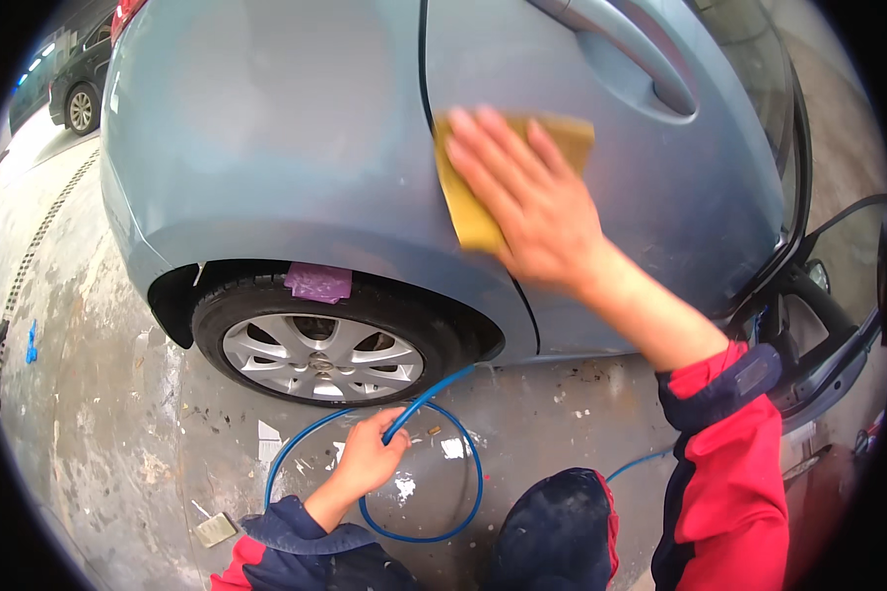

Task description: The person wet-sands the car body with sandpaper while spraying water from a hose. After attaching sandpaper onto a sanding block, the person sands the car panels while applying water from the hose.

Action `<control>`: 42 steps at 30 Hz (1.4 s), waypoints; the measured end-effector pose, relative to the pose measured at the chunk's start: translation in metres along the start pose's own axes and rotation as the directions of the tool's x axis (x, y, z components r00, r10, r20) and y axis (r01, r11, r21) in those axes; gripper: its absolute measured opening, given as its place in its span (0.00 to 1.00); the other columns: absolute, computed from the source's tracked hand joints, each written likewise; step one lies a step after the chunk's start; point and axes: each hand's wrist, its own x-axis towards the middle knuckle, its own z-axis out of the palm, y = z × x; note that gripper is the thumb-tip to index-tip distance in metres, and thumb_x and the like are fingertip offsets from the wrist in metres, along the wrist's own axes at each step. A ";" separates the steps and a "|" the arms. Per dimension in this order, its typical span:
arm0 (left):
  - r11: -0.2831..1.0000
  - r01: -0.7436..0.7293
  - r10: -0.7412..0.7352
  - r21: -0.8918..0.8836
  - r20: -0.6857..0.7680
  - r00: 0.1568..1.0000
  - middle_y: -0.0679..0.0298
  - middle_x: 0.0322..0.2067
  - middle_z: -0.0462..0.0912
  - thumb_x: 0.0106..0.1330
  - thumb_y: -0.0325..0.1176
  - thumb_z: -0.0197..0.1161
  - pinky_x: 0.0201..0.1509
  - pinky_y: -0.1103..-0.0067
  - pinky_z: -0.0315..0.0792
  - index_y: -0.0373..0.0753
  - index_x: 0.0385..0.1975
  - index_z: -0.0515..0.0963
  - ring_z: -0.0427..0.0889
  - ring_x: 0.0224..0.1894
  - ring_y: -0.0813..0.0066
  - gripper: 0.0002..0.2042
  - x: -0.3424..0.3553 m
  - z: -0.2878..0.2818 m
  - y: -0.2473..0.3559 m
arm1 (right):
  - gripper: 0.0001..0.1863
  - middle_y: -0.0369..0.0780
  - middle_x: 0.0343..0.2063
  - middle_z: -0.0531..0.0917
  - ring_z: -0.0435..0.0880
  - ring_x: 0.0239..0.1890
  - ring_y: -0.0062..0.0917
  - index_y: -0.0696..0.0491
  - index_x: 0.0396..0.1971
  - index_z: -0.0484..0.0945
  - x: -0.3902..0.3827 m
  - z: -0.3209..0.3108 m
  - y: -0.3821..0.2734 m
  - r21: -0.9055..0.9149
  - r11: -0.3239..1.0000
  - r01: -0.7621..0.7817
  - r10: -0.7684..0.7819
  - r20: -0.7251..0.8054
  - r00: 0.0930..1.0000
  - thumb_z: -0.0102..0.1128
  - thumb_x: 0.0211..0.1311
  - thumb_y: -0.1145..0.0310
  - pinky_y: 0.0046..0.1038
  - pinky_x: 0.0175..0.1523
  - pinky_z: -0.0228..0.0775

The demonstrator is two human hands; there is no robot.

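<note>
My right hand (537,207) lies flat, fingers stretched out and slightly blurred, on a yellow cloth (475,225). The cloth rests against the blue-grey car door (660,217), by the seam with the rear fender (286,202). A dull, paler patch shows on that fender. Low down, my left hand (367,458) is closed round a blue hose (422,399). From this grip the hose runs up toward the car's lower edge and also loops on the floor.
The rear wheel (322,357) has a purple piece (318,283) on top of its tyre. Toward the right stands an open car door part (808,325). A small pad (215,530) and paper scraps (269,440) lie on the stained floor. A dark car (81,84) is parked far left.
</note>
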 end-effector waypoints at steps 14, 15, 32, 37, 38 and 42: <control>0.877 -0.408 0.231 -0.256 -0.520 0.823 0.66 0.28 0.76 0.81 0.35 0.56 0.14 0.88 0.51 0.30 0.75 0.67 0.59 0.13 0.92 0.26 -0.088 -0.118 0.139 | 0.42 0.35 0.84 0.58 0.52 0.86 0.25 0.45 0.82 0.61 -0.058 0.006 0.032 -0.187 0.957 0.223 -0.216 0.055 0.975 0.60 0.68 0.53 0.41 0.88 0.39; 0.858 -0.473 0.305 -0.199 -0.543 0.783 0.69 0.27 0.74 0.82 0.36 0.56 0.13 0.89 0.50 0.29 0.75 0.67 0.59 0.13 0.93 0.26 -0.089 -0.126 0.158 | 0.42 0.34 0.84 0.58 0.53 0.86 0.25 0.45 0.82 0.60 -0.049 0.005 0.037 -0.152 0.958 0.242 -0.238 0.039 0.970 0.59 0.69 0.54 0.41 0.88 0.38; 0.902 -0.428 0.348 -0.056 -0.491 0.798 0.70 0.31 0.74 0.83 0.33 0.53 0.10 0.91 0.49 0.25 0.76 0.64 0.56 0.11 0.94 0.27 -0.036 -0.066 0.245 | 0.39 0.30 0.83 0.60 0.55 0.85 0.20 0.43 0.82 0.62 -0.151 0.055 0.004 0.001 0.994 0.110 -0.110 -0.008 0.994 0.51 0.69 0.65 0.39 0.88 0.39; 0.884 -0.454 0.359 -0.113 -0.458 0.813 0.66 0.31 0.75 0.81 0.33 0.55 0.10 0.90 0.49 0.22 0.74 0.65 0.56 0.10 0.93 0.27 -0.038 -0.047 0.242 | 0.39 0.30 0.81 0.66 0.61 0.83 0.21 0.44 0.80 0.66 -0.181 0.063 -0.002 -0.086 0.995 0.050 -0.060 -0.123 0.991 0.56 0.67 0.62 0.38 0.87 0.43; 0.887 -0.449 0.352 -0.112 -0.467 0.811 0.67 0.31 0.75 0.81 0.33 0.55 0.10 0.90 0.49 0.23 0.74 0.65 0.56 0.10 0.93 0.27 -0.040 -0.045 0.241 | 0.39 0.30 0.81 0.66 0.61 0.83 0.21 0.44 0.80 0.66 -0.178 0.063 -0.002 -0.087 0.994 0.063 -0.069 -0.068 0.995 0.56 0.67 0.62 0.38 0.87 0.43; 0.908 -0.411 0.314 -0.082 -0.516 0.797 0.69 0.30 0.74 0.81 0.33 0.54 0.10 0.90 0.48 0.25 0.74 0.65 0.56 0.10 0.94 0.27 -0.028 -0.042 0.232 | 0.38 0.33 0.82 0.63 0.59 0.83 0.22 0.47 0.79 0.67 -0.128 0.053 -0.009 0.019 0.999 0.029 -0.028 -0.047 0.999 0.56 0.67 0.64 0.39 0.86 0.47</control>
